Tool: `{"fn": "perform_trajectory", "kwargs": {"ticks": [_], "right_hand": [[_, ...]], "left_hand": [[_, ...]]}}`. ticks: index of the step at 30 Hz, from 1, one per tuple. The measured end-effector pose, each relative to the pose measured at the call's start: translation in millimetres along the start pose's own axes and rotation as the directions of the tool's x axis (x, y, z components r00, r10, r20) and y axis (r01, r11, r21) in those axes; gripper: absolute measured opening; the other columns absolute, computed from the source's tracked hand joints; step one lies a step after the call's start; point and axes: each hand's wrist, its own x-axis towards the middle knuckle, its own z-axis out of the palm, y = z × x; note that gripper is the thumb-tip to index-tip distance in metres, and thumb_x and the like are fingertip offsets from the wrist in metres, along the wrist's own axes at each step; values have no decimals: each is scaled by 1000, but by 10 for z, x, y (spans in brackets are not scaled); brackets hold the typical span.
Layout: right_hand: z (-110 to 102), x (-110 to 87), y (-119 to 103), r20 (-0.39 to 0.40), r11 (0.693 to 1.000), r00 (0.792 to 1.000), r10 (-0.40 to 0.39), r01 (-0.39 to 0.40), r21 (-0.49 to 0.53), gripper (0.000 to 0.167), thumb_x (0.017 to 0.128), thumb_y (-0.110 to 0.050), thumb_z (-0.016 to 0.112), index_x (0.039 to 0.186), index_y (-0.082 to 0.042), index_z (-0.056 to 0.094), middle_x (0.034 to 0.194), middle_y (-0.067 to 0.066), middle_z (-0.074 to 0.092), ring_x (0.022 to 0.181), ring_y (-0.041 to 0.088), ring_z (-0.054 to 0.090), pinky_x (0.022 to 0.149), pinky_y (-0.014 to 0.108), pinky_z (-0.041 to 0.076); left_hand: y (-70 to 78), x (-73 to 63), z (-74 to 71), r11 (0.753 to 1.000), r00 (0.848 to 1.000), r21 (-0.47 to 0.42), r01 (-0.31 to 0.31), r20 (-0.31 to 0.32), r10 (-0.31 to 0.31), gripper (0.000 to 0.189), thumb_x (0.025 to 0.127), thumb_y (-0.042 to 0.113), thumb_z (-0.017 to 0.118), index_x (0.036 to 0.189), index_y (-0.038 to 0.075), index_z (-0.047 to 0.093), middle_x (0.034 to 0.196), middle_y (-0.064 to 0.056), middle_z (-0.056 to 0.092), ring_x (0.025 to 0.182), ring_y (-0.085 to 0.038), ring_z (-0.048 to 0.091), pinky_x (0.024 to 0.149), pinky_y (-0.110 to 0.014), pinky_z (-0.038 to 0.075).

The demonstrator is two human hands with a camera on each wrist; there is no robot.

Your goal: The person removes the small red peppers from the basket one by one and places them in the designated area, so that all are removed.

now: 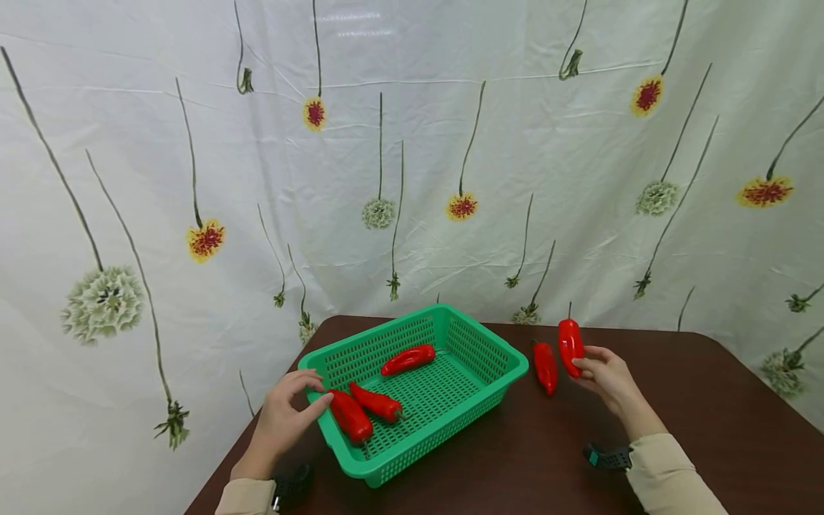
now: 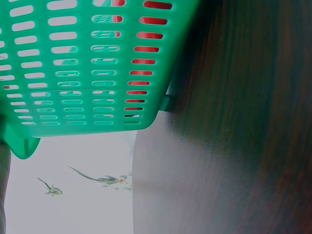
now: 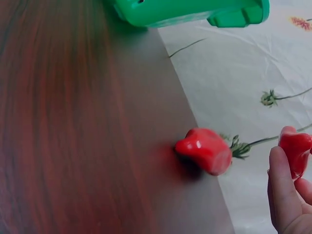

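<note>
My right hand point(image 1: 608, 379) pinches the lower part of a red pepper point(image 1: 570, 348), held up above the table with its stem pointing up. Beside it on the table lies another red pepper point(image 1: 545, 368), which the right wrist view shows tip-on point(image 3: 204, 151). My left hand point(image 1: 286, 415) is at the left rim of a green plastic basket point(image 1: 425, 450), thumb and fingers spread apart. Its thumb tip is by the end of a red pepper point(image 1: 350, 417) in the basket; contact is unclear. Two more red peppers, one nearby point(image 1: 378, 403) and one farther back point(image 1: 408, 359), lie inside.
The basket stands on a dark brown table point(image 1: 515, 458). Behind it hangs a white cloth point(image 1: 425, 250) printed with flowers. Dark bands point(image 1: 608, 458) are around both wrists.
</note>
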Motion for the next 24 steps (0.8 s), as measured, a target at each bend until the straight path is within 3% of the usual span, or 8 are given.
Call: {"fn": "perform_trajectory", "kwargs": {"ticks": [10,24], "right_hand": [[-64,67,173,-3,1000,1000,22,-22,-8,69,99,-10,59,150,12,19,115,15,55,77,8,66,78,31,61],[-63,85,263,-39,995,998,41,-44,-85,68,99,-10,59,149,14,21,130,32,45,76,7,64,76,30,61]], "left_hand": [[3,-13,-7,1000,1000,-4,8,-6,-8,23,79,1,81,85,19,68,107,-11,72,112,-2,57,93,-7,39],[5,9,5,1000,1000,-15,-14,-14,13,24,77,-2,80,84,17,68,105,-15,71,112,8,51,94,-3,36]]}}
